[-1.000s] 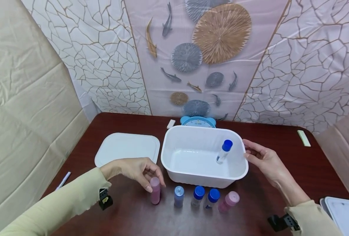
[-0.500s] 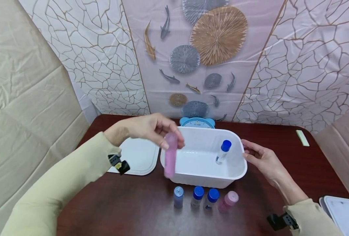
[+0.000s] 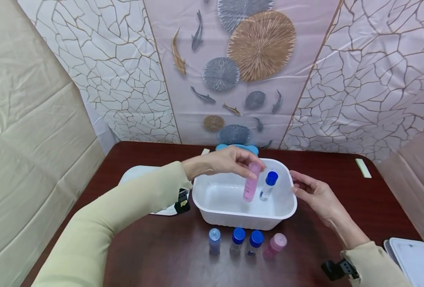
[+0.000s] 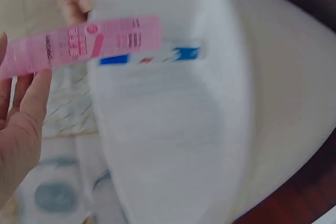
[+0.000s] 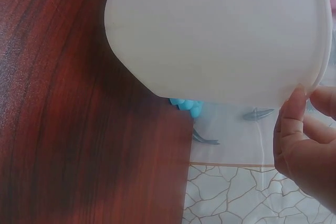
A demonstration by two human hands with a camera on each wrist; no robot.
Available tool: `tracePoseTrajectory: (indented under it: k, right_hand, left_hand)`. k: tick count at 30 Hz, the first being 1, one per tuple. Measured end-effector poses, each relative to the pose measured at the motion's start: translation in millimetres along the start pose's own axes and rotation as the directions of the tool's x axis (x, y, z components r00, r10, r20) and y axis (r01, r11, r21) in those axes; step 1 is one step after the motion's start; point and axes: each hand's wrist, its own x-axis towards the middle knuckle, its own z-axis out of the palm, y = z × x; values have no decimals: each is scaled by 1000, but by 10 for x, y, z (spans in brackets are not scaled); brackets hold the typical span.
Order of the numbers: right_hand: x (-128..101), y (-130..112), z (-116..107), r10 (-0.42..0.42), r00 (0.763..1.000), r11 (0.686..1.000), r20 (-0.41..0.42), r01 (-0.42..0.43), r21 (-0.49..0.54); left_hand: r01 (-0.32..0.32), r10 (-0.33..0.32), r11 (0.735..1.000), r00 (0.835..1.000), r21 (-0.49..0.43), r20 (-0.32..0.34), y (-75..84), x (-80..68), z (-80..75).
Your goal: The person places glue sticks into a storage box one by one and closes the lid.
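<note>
Here, in the head view, the left hand (image 3: pixel 226 162) is pinching the top of a pink bottle (image 3: pixel 251 182) and holding it upright inside the white tub (image 3: pixel 212 211), just beside a blue-capped bottle (image 3: pixel 267 185) that is leaning against the tub's right wall. The right hand (image 3: pixel 314 193) is resting with relaxed, straight fingers at the tub's right rim, gripping nothing. Four more bottles (image 3: pixel 247 242) are standing in a row on the dark table (image 3: pixel 154 255) in front of the tub, and a white lid (image 3: pixel 134 175) is lying to its left, partly hidden by the sleeve.

In the left wrist view, the fingers (image 4: pixel 26 114) are holding the pink bottle (image 4: pixel 89 43) over the blurred tub (image 4: pixel 173 129).

In the right wrist view, the fingertips (image 5: pixel 291 114) are touching the tub's outer wall (image 5: pixel 220 40), with the table (image 5: pixel 79 129) beneath.
</note>
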Motion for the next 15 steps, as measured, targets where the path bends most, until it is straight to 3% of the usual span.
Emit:
tracePoseTrajectory:
  k: [8, 15]
  right_hand:
    - [7, 11, 6, -29, 1000, 999, -6, 29, 20]
    - [11, 25, 7, -26, 1000, 999, -1, 26, 38]
  left_hand:
    - [133, -133, 991, 991, 11, 17, -207, 234, 304]
    - [147, -147, 989, 989, 1, -9, -340, 325, 520]
